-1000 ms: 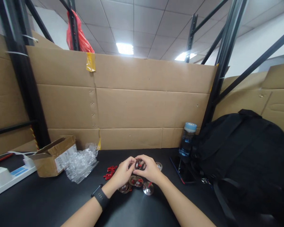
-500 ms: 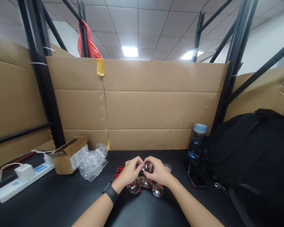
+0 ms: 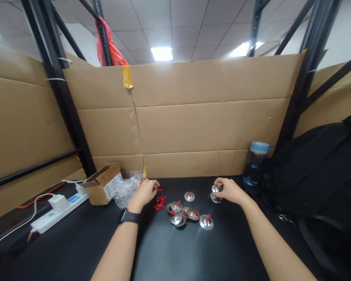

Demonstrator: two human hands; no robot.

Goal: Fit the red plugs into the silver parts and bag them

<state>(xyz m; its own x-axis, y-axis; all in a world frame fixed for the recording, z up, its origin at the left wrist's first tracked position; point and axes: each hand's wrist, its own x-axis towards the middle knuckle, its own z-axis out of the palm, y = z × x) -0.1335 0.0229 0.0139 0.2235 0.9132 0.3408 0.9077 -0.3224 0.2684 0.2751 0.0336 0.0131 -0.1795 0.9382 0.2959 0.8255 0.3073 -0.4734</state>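
Note:
My left hand [image 3: 148,190] is closed, its fingertips pinching a small red loop [image 3: 159,189] just behind a little pile of red loops [image 3: 160,203] on the black table. Off to the right, my right hand [image 3: 228,190] has its fingers closed on a silver metal disc [image 3: 216,188], with another silver disc [image 3: 215,198] just below it. Between the hands lie several domed silver discs with red loops at their centres, some overlapping. One disc [image 3: 206,222] sits apart at the front right, another [image 3: 189,196] at the back.
An open cardboard box [image 3: 103,185] and crumpled clear plastic [image 3: 126,191] stand at the left, beside a white power strip [image 3: 60,212]. A blue-lidded bottle [image 3: 255,164] and a black backpack [image 3: 318,175] are at the right. A cardboard wall [image 3: 178,128] closes the back.
My hands, together over the discs before, have parted: the left moved left to the red loops, the right moved right with a disc. The camera view has shifted.

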